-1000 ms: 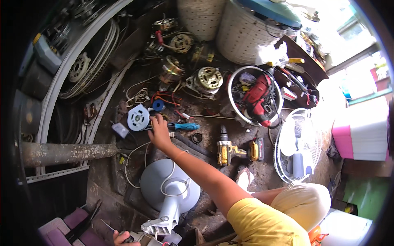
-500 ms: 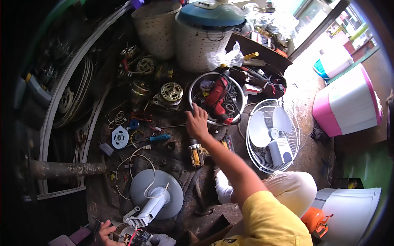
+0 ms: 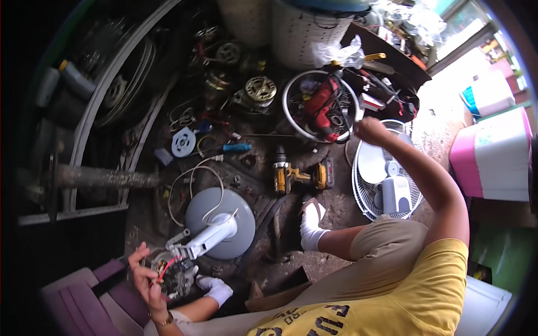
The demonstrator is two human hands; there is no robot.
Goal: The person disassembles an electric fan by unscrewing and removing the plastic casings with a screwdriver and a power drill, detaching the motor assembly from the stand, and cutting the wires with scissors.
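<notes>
Two hands: left (image 3: 144,275) grasps fan motor (image 3: 171,274); right (image 3: 371,130) clenched beside round basket (image 3: 291,89) holding red drill (image 3: 324,103).

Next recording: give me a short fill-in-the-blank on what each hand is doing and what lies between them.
1. The left hand holds the motor at the top of the fan stand, whose round base is ____ in colour.
2. The right hand is raised beside the wire ring, inside which lies a ____ power tool.
3. The yellow-and-black drill lies on the ____.
4. The screwdriver has a ____ handle.

Missing words: grey; red; ground; blue
</notes>
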